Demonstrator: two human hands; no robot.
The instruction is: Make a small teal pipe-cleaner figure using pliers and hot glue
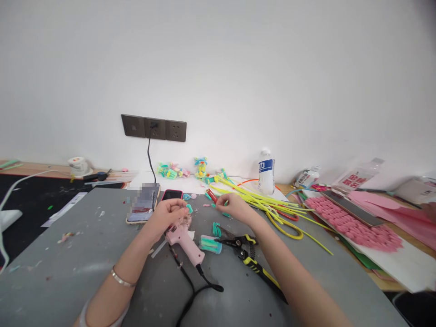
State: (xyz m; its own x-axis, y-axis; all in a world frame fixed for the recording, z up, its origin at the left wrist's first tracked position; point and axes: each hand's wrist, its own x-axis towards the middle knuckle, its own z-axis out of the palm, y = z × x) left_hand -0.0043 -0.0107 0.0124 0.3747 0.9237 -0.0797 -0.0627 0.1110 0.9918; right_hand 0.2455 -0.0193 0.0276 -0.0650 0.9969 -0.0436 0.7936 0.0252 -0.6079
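My left hand (169,217), fingers pinched together, has a small teal piece (189,209) at its fingertips. Just below it lies a pink hot glue gun (185,243) with a black cord. My right hand (235,208) is closed with its fingertips curled down, next to a red wrapped stick (211,195); whatever it may hold is hidden. Below and between the hands are several short teal pieces (216,229) and a bundle of teal and cream strips (210,244). Black and yellow pliers (250,261) lie beneath my right forearm, jaws pointing left.
Long yellow-green stems (259,195) spread behind my right hand. A phone (145,204) stands at left. Small colourful figures (200,168) and a bottle (266,175) line the wall. At right lies a pink braided piece (354,222) with a dark phone (352,208) on it.
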